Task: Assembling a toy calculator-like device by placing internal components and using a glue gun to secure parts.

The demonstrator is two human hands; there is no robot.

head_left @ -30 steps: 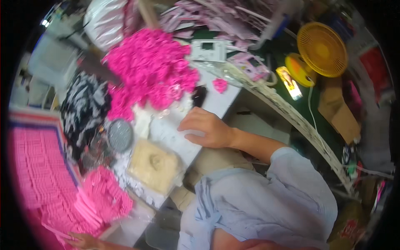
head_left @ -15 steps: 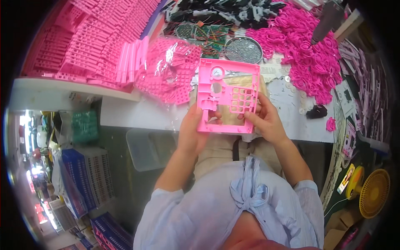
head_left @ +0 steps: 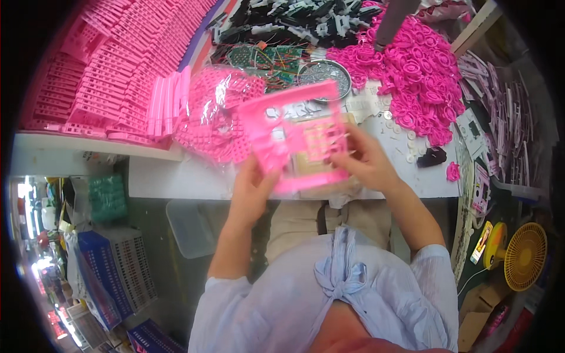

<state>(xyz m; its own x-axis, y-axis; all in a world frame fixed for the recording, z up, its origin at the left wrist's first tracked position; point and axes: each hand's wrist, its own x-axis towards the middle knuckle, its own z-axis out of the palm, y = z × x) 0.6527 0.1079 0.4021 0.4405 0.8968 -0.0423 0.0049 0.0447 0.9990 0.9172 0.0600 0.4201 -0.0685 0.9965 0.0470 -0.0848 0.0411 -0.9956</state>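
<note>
Between my two hands is a pink plastic housing panel (head_left: 276, 141) with cut-out windows and a grid, tilted and blurred by motion above the table's front edge. My left hand (head_left: 252, 185) grips its lower left side, thumb on the face. At its right edge my right hand (head_left: 368, 159) is closed, fingertips by the grid. Beneath the panel lies a tan cloth-like pad (head_left: 309, 167), partly hidden. Just left of the panel is a clear bag of pink keypad grids (head_left: 218, 115).
Stacked pink panels (head_left: 118, 76) fill the shelf at left. Behind are green circuit boards (head_left: 259, 59), a round tin of screws (head_left: 326, 73), black parts (head_left: 276, 23) and a heap of pink rings (head_left: 415, 76). A dark tool (head_left: 393, 23) hangs above. A yellow fan (head_left: 524, 257) stands at right.
The panel has tilted counter-clockwise in my hands, its left side dropping, and moved slightly left. Both hands still hold it. The whole view has shifted somewhat.
</note>
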